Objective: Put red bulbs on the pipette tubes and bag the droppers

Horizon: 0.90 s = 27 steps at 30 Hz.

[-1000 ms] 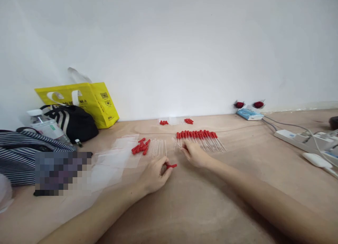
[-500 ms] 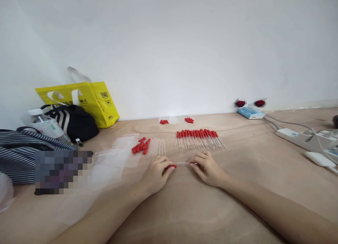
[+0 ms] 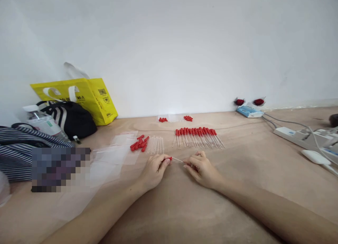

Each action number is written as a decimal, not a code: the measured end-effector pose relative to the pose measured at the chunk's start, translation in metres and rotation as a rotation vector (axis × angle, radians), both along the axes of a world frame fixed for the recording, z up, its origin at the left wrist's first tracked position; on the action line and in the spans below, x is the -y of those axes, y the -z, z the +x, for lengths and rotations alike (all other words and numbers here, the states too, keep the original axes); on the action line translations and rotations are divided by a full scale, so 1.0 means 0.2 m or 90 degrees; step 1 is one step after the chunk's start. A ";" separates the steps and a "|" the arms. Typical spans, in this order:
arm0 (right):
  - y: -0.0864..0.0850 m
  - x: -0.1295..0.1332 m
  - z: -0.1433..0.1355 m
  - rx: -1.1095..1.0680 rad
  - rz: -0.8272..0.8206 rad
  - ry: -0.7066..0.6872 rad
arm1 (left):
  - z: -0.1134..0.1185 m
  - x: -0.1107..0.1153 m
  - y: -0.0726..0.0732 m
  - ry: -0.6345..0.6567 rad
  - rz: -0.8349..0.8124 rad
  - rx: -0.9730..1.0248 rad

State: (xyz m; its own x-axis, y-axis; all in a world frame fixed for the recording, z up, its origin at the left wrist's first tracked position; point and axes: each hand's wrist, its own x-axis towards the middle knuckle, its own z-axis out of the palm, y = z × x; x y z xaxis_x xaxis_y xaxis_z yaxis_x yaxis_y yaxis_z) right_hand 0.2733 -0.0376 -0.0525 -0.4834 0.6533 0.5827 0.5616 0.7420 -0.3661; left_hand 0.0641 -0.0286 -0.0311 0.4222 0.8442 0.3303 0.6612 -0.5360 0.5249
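My left hand (image 3: 155,171) is closed, pinching a red rubber dropper bulb (image 3: 170,158) between thumb and fingers. A thin clear dropper tube (image 3: 177,160) spans the gap between my hands, its left end meeting the mouth of the bulb. The fingertips of my right hand (image 3: 200,167) are closed on the tube's right end. Just beyond my left hand lie a pile of loose red bulbs (image 3: 139,144) and a row of bare clear tubes (image 3: 155,145). Past my right hand lies a row of droppers with red bulbs fitted (image 3: 196,135).
Clear zip bags (image 3: 108,159) lie at the left, near a striped bag (image 3: 18,156), a bottle (image 3: 46,124) and a yellow bag (image 3: 100,103). More bulbs (image 3: 188,118) lie near the wall. To the right are a tissue pack (image 3: 250,111) and a power strip (image 3: 290,135).
The bulb and tube, apart before, now meet end to end. The tube tilts down to the right, and my right hand has shifted slightly left. The view has moved a little.
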 end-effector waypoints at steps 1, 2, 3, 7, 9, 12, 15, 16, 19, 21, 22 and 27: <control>0.00 0.00 0.00 -0.005 0.004 -0.004 | 0.00 0.00 0.00 0.002 -0.013 0.018; 0.00 0.01 -0.01 -0.010 0.009 -0.008 | 0.00 0.00 0.00 0.004 -0.025 0.034; 0.00 0.01 -0.01 -0.016 0.014 -0.012 | 0.00 0.00 0.00 0.005 -0.038 0.051; -0.01 0.01 -0.02 -0.024 0.032 -0.030 | 0.01 0.00 0.00 0.010 -0.085 0.102; -0.01 0.01 -0.02 -0.013 0.039 -0.042 | 0.01 0.00 0.00 0.012 -0.092 0.104; -0.02 0.00 0.00 0.011 0.063 -0.061 | 0.00 0.00 0.00 0.013 -0.065 0.072; -0.03 -0.01 0.03 0.051 0.105 -0.066 | 0.00 0.01 -0.01 0.010 -0.012 0.013; -0.04 -0.02 0.04 0.070 0.116 -0.065 | 0.01 0.01 -0.01 0.015 0.005 -0.007; -0.05 -0.01 0.06 0.106 0.119 -0.057 | 0.01 0.03 -0.01 0.054 0.058 -0.051; -0.06 0.00 0.06 0.109 0.108 -0.052 | 0.01 0.03 -0.01 0.090 0.090 -0.071; -0.07 0.00 0.05 0.107 0.102 -0.049 | 0.01 0.04 -0.01 0.107 0.103 -0.079; -0.06 0.02 0.03 0.076 0.048 -0.047 | 0.01 0.07 -0.02 0.155 0.148 -0.092</control>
State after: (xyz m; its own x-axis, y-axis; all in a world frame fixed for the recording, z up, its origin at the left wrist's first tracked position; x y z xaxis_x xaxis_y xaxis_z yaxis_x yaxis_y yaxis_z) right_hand 0.2786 -0.0425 -0.0407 -0.5978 0.5696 0.5641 0.5405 0.8060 -0.2411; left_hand 0.0671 -0.0424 -0.0269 0.6577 0.6227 0.4238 0.5584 -0.7807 0.2805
